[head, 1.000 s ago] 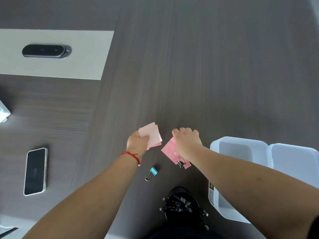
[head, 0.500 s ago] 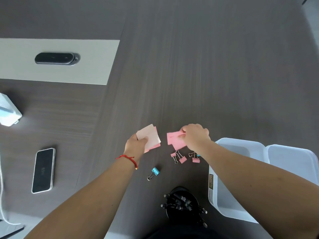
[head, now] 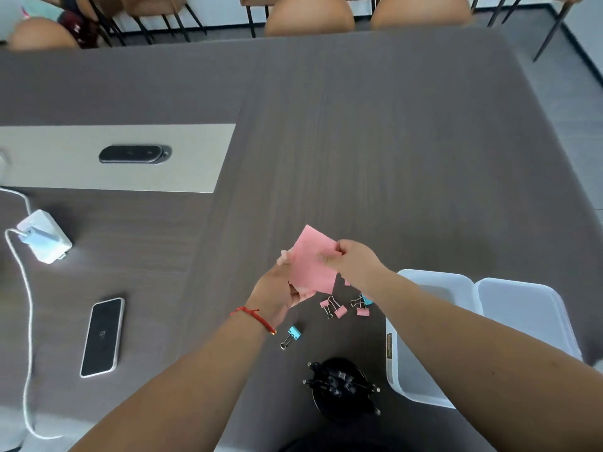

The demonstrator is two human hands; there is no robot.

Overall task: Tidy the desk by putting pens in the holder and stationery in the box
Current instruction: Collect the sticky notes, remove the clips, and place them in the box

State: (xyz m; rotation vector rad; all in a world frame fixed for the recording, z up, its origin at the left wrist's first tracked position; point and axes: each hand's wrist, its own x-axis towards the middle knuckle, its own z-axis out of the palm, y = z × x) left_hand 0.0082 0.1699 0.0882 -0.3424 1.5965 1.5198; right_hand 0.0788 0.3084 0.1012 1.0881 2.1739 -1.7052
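Both hands hold a stack of pink sticky notes (head: 311,262) above the desk. My left hand (head: 277,293) grips the stack from below and my right hand (head: 354,261) pinches its right edge. Under them on the desk lie pink binder clips (head: 334,308) and a mixed pink and blue pair (head: 362,305). A single blue binder clip (head: 291,336) lies nearer to me. The black pen holder (head: 341,388) with several pens stands at the near edge. The white open box (head: 434,337) sits to the right, partly hidden by my right arm.
A phone (head: 101,337) lies at the left, with a white charger (head: 44,238) and its cable (head: 27,321) beyond it. A pale desk panel (head: 195,158) carries a dark oblong device (head: 135,154). Chairs (head: 308,14) stand along the far side of the desk.
My right hand lifted its pink notes and brought them onto the ones in my left hand, joining both into one stack. The view tilted up, showing chairs.
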